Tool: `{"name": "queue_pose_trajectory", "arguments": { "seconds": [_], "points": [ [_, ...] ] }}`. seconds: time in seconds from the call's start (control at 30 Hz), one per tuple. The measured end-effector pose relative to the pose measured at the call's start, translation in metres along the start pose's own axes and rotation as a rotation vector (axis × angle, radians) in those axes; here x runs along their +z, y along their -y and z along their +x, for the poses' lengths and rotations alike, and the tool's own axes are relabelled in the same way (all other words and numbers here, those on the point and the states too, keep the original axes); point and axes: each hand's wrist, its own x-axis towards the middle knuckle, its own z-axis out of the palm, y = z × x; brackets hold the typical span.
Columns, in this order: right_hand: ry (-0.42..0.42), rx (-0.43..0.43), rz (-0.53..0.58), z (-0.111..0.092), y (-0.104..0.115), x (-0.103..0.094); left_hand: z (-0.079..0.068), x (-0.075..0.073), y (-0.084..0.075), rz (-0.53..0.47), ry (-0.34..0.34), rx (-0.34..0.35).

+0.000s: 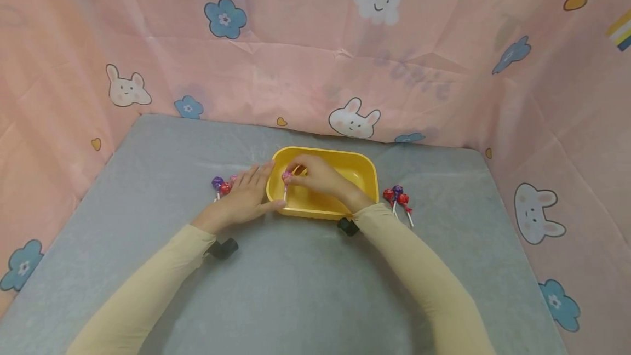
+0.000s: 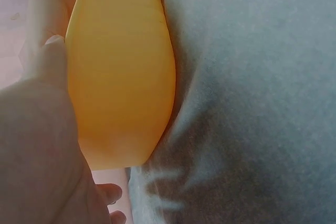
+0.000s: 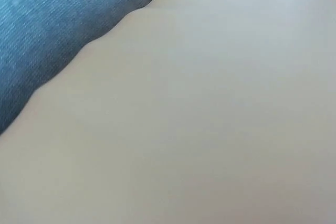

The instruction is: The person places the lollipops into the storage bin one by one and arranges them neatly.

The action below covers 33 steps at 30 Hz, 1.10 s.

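Observation:
In the head view a yellow bin (image 1: 325,213) stands on the grey cloth. My right hand (image 1: 320,174) reaches over it and pinches a pink-wrapped lollipop (image 1: 287,176) by its head, white stick hanging down near the bin's left end. My left hand (image 1: 244,196) lies along that left end with straight fingers, its thumb at the rim. In the left wrist view the same hand (image 2: 42,145) is beside the bin's yellow outer wall (image 2: 121,77). A pale sleeve (image 3: 184,119) fills most of the right wrist view, hiding the right fingers.
Purple, red and pink lollipops (image 1: 225,188) lie partly hidden by the left hand. Right of the bin are red and purple lollipops (image 1: 397,192) with white sticks. A pink printed curtain (image 1: 296,81) borders the grey cloth (image 1: 286,289) at the back and sides.

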Motion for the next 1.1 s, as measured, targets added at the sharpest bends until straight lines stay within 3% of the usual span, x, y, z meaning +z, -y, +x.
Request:
{"name": "queue_pose_trajectory", "arguments": {
  "seconds": [0.6,1.1],
  "points": [
    [-0.010,0.054,0.032,0.013,-0.003,0.011,-0.001,-0.003,0.000,-0.019,0.003,0.011],
    [-0.022,0.094,0.139,0.020,-0.007,0.019,0.000,-0.001,0.001,-0.021,0.001,0.007]
  ]
}}
